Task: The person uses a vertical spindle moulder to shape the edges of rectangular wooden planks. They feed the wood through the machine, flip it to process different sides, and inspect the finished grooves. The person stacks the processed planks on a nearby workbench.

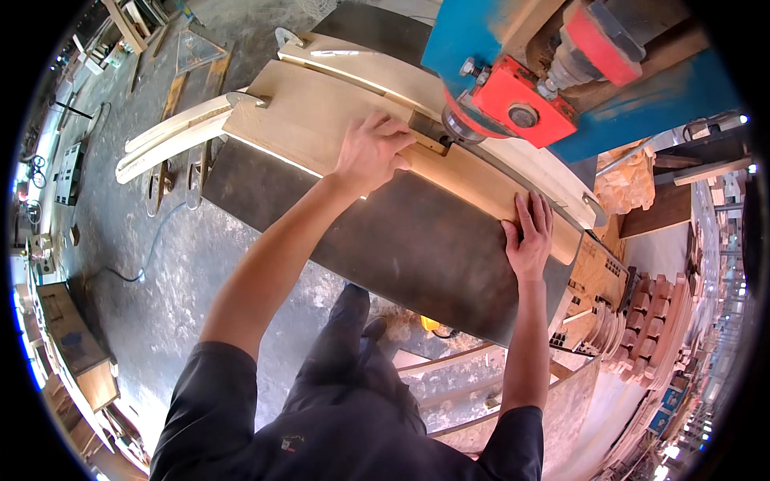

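Note:
A long pale wooden workpiece lies on the dark machine table, along the wooden guide. My left hand is curled, thumb and fingers closed at the left end of the workpiece. My right hand rests on its right part, fingers stretched over the top and thumb by the near edge. Just beyond my left fingertips, a round metal cutter or roller sits under a red bracket. Its lower part is hidden by the wood and guard, so I cannot tell whether it touches the workpiece.
A wide pale board lies left of the workpiece, with curved wooden strips past it. A blue machine arm overhangs the far right. Stacked shaped wood pieces stand at the right. A cable runs over the floor.

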Demonstrator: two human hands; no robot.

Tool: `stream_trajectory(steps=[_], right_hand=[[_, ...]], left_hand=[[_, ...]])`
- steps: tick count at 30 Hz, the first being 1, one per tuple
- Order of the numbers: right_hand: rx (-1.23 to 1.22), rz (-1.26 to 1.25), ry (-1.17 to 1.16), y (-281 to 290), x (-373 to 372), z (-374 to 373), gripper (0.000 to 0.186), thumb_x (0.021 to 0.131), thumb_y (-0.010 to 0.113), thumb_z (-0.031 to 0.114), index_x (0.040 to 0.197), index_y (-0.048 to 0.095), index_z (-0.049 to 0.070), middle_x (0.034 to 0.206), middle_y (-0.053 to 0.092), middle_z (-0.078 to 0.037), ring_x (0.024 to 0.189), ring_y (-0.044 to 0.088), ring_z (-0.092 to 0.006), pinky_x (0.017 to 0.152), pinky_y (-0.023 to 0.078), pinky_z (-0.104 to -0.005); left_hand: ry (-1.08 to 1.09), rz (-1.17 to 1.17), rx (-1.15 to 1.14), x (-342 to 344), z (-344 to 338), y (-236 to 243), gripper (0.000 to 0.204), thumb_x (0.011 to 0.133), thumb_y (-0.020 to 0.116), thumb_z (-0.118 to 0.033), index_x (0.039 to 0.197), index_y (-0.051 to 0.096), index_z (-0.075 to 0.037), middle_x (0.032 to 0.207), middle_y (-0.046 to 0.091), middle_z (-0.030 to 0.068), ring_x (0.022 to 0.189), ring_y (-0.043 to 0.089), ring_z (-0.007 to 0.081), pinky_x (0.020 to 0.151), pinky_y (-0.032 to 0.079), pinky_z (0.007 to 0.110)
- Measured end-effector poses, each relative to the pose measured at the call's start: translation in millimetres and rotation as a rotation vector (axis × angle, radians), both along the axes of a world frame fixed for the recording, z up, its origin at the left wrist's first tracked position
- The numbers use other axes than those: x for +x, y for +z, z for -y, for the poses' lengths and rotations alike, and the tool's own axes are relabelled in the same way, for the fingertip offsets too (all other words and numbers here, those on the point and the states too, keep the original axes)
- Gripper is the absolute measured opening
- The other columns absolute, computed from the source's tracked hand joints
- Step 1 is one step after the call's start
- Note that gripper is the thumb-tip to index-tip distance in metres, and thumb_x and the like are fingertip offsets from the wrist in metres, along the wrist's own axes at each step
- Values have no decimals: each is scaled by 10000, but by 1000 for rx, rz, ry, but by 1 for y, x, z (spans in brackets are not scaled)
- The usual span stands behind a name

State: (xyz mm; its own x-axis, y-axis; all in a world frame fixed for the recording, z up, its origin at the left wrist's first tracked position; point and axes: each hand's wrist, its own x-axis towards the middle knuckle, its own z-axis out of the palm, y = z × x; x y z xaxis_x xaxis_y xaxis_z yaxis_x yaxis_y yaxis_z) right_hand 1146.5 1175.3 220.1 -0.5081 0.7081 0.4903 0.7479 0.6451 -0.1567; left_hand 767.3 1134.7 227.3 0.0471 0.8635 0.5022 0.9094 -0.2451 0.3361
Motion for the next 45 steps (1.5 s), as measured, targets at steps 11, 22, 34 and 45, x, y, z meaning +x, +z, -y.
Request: stream_trajectory(steps=[11,22,34,45], right_hand=[[33,12,10,1,-1,-11,532,923,763,268,1419,671,101,1494,586,-193,1379,524,-430,1171,417,-525],[30,21,7,-3,0,-21,526,916,768,241,1415,675,102,1512,584,-176,1392,522,-419,1160,431,-513],[23,-3,26,-4,-4,-29,536,891,786,182,1406,674,85,1523,583,-137,1398,519,-396,1163,437,-495],[40,10,28,-4,-5,-33,537,882,791,186,1393,678,63,1493,599,-128,1359,541,-388,1140,454,-495]], left_hand=[[12,4,7,2,-8,-2,408,718,870,-265,1107,785,-181,1175,682,-82,1205,579,208,951,455,469],[55,2,-28,4,-13,-1,411,729,885,-253,1128,797,-207,1245,612,-34,1223,578,209,954,471,476],[75,-14,-68,4,-20,2,412,752,882,-256,1153,797,-217,1297,580,-10,1273,553,226,976,483,495],[94,-18,-78,5,-24,2,416,740,896,-262,1141,786,-232,1323,581,-25,1273,554,216,951,501,492]])
